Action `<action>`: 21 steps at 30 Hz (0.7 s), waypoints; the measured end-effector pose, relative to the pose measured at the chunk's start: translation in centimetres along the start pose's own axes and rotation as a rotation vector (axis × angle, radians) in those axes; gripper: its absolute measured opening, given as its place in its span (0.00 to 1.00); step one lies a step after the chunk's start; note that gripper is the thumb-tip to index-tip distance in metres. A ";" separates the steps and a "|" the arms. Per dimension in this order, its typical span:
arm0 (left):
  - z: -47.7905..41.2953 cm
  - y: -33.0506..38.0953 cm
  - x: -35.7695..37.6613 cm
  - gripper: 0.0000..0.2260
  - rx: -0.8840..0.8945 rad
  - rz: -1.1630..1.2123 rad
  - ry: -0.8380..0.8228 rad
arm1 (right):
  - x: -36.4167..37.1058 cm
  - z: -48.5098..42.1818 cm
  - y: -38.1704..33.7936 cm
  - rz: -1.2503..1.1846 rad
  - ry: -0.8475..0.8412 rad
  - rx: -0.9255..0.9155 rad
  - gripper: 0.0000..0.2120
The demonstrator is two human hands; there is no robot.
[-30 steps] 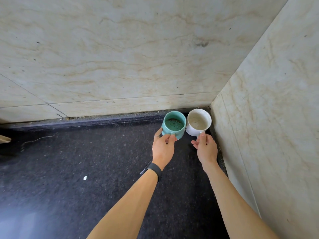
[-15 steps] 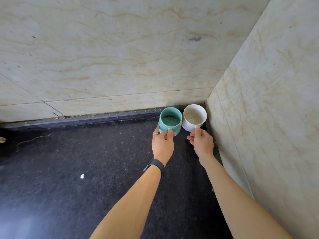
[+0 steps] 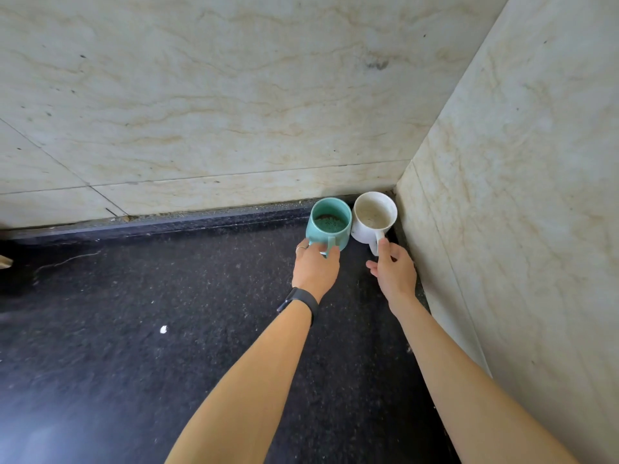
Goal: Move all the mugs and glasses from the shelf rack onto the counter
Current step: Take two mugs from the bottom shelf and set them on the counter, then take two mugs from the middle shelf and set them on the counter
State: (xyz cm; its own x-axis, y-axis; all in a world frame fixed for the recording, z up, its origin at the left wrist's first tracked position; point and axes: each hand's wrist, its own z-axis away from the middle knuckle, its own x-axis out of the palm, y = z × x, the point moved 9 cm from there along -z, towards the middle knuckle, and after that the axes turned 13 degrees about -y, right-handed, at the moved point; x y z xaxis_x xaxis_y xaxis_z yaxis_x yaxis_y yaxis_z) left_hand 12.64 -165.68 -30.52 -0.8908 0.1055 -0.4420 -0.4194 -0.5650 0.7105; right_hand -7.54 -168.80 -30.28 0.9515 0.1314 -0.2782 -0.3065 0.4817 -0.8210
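A teal mug [image 3: 330,224] and a white mug [image 3: 372,216] stand upright side by side, touching, in the back right corner of the black speckled counter [image 3: 150,296]. My left hand [image 3: 316,267] pinches the teal mug's handle from the near side. My right hand [image 3: 395,272] holds the white mug's handle with thumb and fingers. Both mugs have speckled residue inside. The shelf rack is out of view.
Cream marble walls close the corner behind [image 3: 234,112] and to the right [image 3: 519,229] of the mugs. A small white speck [image 3: 163,329] lies on the counter. The tip of a pale object [image 3: 5,261] pokes in at the left edge.
Both hands carried the mugs farther back into the corner and lowered them onto the counter. The white mug now sits close to the right wall.
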 end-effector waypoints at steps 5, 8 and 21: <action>3.3 -2.3 -3.4 0.19 -0.065 -0.203 -0.110 | 0.3 5.4 1.7 0.106 -0.066 0.033 0.05; 7.3 -3.6 -6.4 0.18 -0.050 -0.349 -0.120 | 1.5 10.2 1.1 0.296 -0.150 0.026 0.13; 35.9 -9.8 -29.3 0.21 -0.124 -0.569 0.519 | 18.8 32.7 -20.2 0.909 -0.591 -0.879 0.16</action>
State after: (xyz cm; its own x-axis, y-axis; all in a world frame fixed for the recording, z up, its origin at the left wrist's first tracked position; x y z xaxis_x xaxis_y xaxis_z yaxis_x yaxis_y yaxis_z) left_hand 36.61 -133.80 -4.86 -0.3358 0.0270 -0.9415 -0.7372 -0.6298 0.2448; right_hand 17.42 -147.72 -2.67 0.2155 0.5489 -0.8076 -0.5210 -0.6349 -0.5705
